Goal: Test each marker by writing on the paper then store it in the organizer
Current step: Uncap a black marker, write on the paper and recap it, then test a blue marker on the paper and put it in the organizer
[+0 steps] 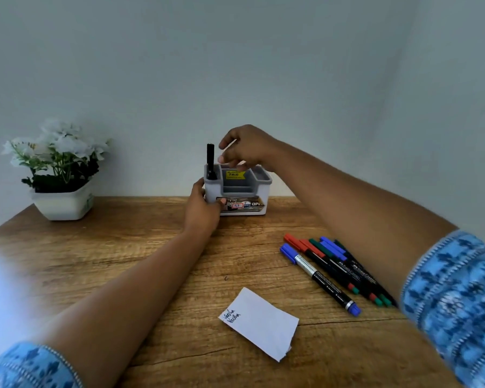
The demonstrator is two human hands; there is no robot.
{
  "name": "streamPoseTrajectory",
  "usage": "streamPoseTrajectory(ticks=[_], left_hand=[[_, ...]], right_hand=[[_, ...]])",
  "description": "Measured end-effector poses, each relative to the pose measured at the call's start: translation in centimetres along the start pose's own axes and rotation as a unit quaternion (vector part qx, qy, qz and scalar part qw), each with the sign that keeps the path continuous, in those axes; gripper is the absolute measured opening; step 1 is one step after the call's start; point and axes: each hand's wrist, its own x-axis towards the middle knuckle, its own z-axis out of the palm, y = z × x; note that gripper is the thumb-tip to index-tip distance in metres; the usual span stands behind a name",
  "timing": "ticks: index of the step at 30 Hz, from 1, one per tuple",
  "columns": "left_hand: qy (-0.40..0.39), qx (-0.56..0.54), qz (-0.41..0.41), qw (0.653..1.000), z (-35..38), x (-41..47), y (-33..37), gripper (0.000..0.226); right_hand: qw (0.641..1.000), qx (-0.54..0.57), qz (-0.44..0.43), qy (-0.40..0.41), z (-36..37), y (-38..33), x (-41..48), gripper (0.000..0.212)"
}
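I count one black marker (210, 161) in the organizer (244, 191) (left fingers (221, 203) grip it, right fingers (225, 157) loose, empty); remaining markers (328, 264) wait lower right.

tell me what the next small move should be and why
Probably move the right hand over to the loose markers and pick up the next one. The black marker already stands in the organizer, which the left hand holds, and the right hand seems to hold nothing.

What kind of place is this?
Probably a home desk or study corner: a wooden table against a plain wall, with a potted plant, an organizer and markers.
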Motion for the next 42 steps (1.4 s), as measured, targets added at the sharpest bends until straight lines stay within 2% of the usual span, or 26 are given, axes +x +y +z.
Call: streamPoseTrajectory(ticks=[6, 9, 12, 15, 17, 22, 25, 29, 32, 34, 39, 42], left_hand=[[-0.017, 0.014, -0.041, 0.999, -1.1, -0.9, 0.1, 0.076], [-0.033, 0.042, -0.062, 0.997, -2.4, -2.2, 0.1, 0.075], [-0.079, 0.114, -0.035, 0.990, -3.7, -4.9, 0.1, 0.069], [-0.159, 0.279, 0.023, 0.947, -5.2, -7.8, 0.1, 0.064], [-0.197, 0.355, 0.055, 0.912, -6.1, -9.2, -0.2, 0.060], [-0.228, 0.391, 0.099, 0.886, -7.2, -10.5, -0.6, 0.045], [-0.225, 0.419, 0.139, 0.869, -7.0, -10.6, -0.7, 0.039], [-0.218, 0.338, 0.175, 0.899, -6.9, -11.0, -0.1, 0.043], [-0.235, 0.280, 0.224, 0.903, -6.7, -11.7, 0.9, 0.048], [-0.240, 0.262, 0.234, 0.905, -6.4, -12.2, 1.4, 0.048], [-0.192, 0.193, 0.219, 0.937, -6.2, -12.1, 1.5, 0.015], [-0.199, 0.169, 0.195, 0.945, -6.3, -11.9, 1.6, 0.012]], right_hand=[[0.990, -0.102, -0.069, 0.066, -0.9, 1.1, -7.7, 0.027], [0.981, -0.177, -0.069, 0.050, -1.2, 1.9, -12.0, 0.020], [0.965, -0.262, -0.023, 0.014, -1.6, 3.0, -15.5, 0.015], [0.933, -0.361, 0.003, 0.007, -1.6, 4.6, -17.7, 0.011], [0.924, -0.383, 0.022, 0.005, -1.1, 5.8, -18.3, 0.013], [0.896, -0.438, 0.065, -0.028, 0.2, 7.3, -18.7, 0.031], [0.893, -0.445, 0.056, -0.033, 0.8, 7.4, -18.9, 0.029], [0.926, -0.377, -0.015, 0.003, 1.5, 6.5, -19.3, 0.017], [0.935, -0.342, -0.090, 0.035, 2.0, 5.9, -19.8, 0.015], [0.931, -0.335, -0.135, 0.059, 2.3, 5.8, -20.1, 0.016], [0.917, -0.306, -0.233, 0.109, 2.4, 6.2, -20.2, 0.015], [0.889, -0.344, -0.283, 0.106, 2.5, 6.6, -20.0, 0.016]])
